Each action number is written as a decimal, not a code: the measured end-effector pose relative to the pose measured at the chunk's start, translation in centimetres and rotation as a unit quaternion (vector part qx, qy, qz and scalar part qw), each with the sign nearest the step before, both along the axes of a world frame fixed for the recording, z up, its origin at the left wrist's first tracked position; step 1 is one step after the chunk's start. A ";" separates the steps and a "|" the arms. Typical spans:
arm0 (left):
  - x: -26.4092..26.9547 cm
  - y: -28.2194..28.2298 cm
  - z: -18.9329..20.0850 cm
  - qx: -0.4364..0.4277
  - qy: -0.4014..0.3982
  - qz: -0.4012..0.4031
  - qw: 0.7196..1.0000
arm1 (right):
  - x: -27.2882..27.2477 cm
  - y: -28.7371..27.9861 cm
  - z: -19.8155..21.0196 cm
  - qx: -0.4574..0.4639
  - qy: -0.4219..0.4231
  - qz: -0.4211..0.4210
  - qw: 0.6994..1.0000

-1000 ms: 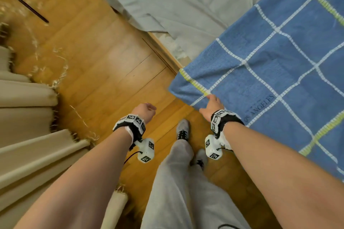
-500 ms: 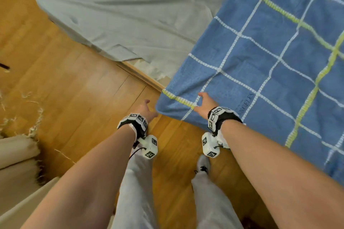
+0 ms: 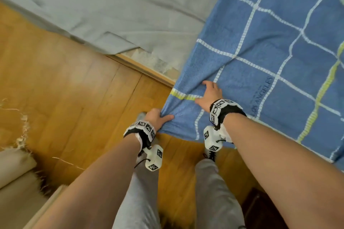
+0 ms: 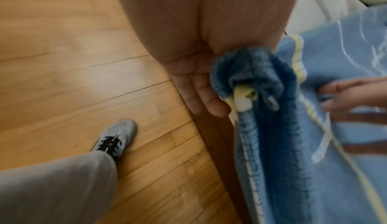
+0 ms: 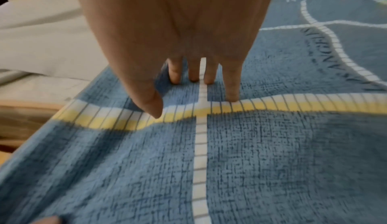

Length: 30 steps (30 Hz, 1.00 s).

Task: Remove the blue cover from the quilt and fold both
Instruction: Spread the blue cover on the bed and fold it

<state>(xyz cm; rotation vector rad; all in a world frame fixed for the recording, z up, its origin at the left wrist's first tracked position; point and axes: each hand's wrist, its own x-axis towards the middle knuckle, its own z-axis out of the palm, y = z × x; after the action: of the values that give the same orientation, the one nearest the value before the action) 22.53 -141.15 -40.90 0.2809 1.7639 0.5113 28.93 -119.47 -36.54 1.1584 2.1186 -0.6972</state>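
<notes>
The blue cover (image 3: 270, 46), checked with white and yellow lines, lies spread on the bed at the right, its near corner hanging over the edge. My left hand (image 3: 160, 117) grips that corner, thumb on top. In the left wrist view the bunched blue cover (image 4: 272, 144) sits in the left hand (image 4: 201, 98), with something pale showing inside the fold. My right hand (image 3: 206, 95) rests just beyond on the cover, fingers spread. In the right wrist view the right hand (image 5: 182, 93) presses its fingertips (image 5: 231, 93) onto the blue cover (image 5: 272, 153) at the yellow stripe. The quilt itself is hidden.
A grey sheet (image 3: 111, 5) covers the bed's left part, above the wooden bed frame (image 3: 141, 69). Wood floor (image 3: 65, 89) lies to the left, and beige fabric (image 3: 14, 173) at the lower left. My grey-trousered legs and shoes (image 4: 117, 136) stand by the bed.
My left hand has moved right from open air and taken hold of the cover's corner. The right hand has slid a little further onto the cover. The view has swung towards the bed.
</notes>
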 end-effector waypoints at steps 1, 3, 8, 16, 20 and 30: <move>-0.2 -1.0 0.9 -0.005 0.011 -0.004 1.000 | 0.1 -1.0 0.5 -0.014 -0.006 -0.012 1.000; -0.7 -2.6 2.7 -0.011 0.033 -0.022 0.999 | 0.8 -3.1 1.2 -0.034 -0.016 -0.008 0.999; -0.9 -8.6 5.9 -0.053 0.089 -0.045 0.994 | 3.1 -8.4 2.6 -0.093 -0.011 0.049 0.994; 3.0 -13.3 13.4 -0.236 0.181 -0.098 0.950 | 10.2 -9.7 11.6 -0.160 0.054 -0.011 0.986; 6.1 -3.8 23.7 -0.177 0.255 -0.095 0.946 | 16.0 -2.8 21.5 -0.100 0.105 -0.064 0.987; 17.5 23.0 45.4 0.104 0.314 -0.217 0.918 | 32.4 13.6 40.0 0.006 0.209 -0.212 0.955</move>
<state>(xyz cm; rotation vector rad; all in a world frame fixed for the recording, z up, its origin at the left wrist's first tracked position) 40.05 -118.11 4.51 1.0589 2.1730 0.2938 61.34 -105.85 3.48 1.6112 2.2231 -1.2187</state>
